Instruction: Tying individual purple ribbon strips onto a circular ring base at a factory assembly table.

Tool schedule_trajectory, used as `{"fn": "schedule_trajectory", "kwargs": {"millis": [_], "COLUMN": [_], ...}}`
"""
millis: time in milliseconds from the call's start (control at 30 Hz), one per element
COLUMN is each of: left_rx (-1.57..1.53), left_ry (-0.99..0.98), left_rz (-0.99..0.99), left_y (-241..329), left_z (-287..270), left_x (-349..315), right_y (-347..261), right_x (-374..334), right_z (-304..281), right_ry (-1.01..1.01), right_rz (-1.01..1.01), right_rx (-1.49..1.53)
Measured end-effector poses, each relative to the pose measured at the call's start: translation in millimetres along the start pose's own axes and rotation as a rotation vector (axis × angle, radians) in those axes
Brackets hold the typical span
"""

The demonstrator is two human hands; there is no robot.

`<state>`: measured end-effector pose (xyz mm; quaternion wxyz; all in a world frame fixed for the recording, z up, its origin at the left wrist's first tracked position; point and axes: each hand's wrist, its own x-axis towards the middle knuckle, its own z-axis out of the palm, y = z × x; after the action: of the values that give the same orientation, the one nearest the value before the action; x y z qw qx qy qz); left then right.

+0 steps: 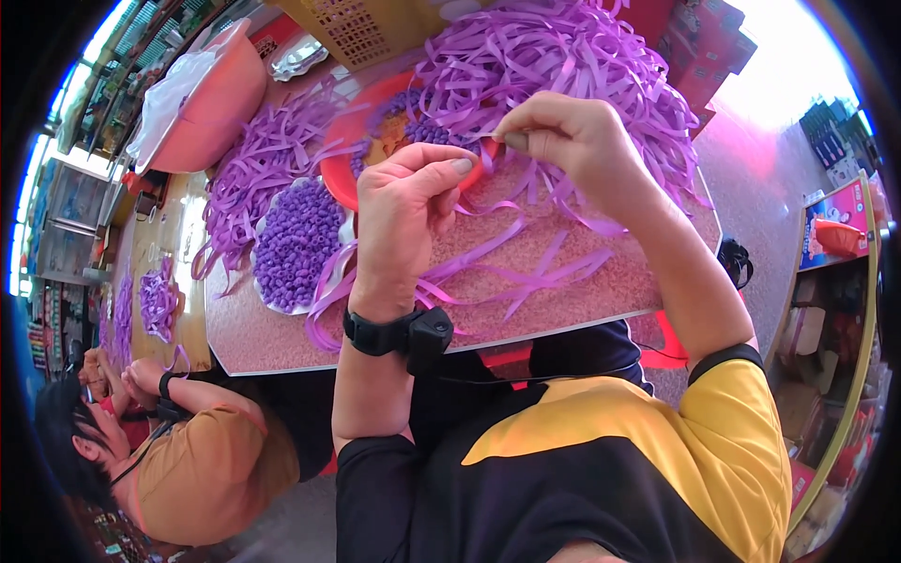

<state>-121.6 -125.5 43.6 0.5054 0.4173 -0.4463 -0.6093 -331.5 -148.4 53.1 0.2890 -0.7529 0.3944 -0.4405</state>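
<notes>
My left hand [410, 211] is raised over the table, thumb and fingers pinched together on what looks like a narrow purple ribbon [472, 147]. Close to it on the right, my right hand [574, 141] pinches thumb against forefinger; something thin and pale shows at the tips, too small to name. Behind my hands lies a red round basin [340, 178] holding purple beads [427, 131]. A white dish of purple beads [298, 246] stands to the left of my left wrist. Loose purple ribbons [554, 267] trail across the pink tabletop [554, 305] beneath my hands.
A large heap of purple ribbons [563, 56] covers the back right, and another pile [272, 155] the back left. Beyond are a yellow basket [352, 33] and a pink basin [221, 98]. At lower left, a person [202, 460] works at a wooden table [188, 211].
</notes>
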Motion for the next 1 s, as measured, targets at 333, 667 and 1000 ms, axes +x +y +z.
{"fn": "schedule_trajectory", "kwargs": {"millis": [333, 667, 1000], "left_rx": [0.071, 0.013, 0.072], "left_ry": [0.010, 0.027, -0.007], "left_rz": [-0.005, -0.022, 0.016], "left_y": [-2.4, -5.8, -7.1], "left_z": [0.9, 4.4, 5.1], "left_x": [1.1, 2.0, 1.4], "right_y": [8.8, 7.2, 5.4], "right_x": [8.9, 4.6, 0.7], "right_z": [-17.8, -12.6, -5.2], "right_ry": [-0.164, -0.252, -0.230], "right_rz": [0.514, 0.263, 0.119], "right_rx": [0.540, 0.272, -0.023]}}
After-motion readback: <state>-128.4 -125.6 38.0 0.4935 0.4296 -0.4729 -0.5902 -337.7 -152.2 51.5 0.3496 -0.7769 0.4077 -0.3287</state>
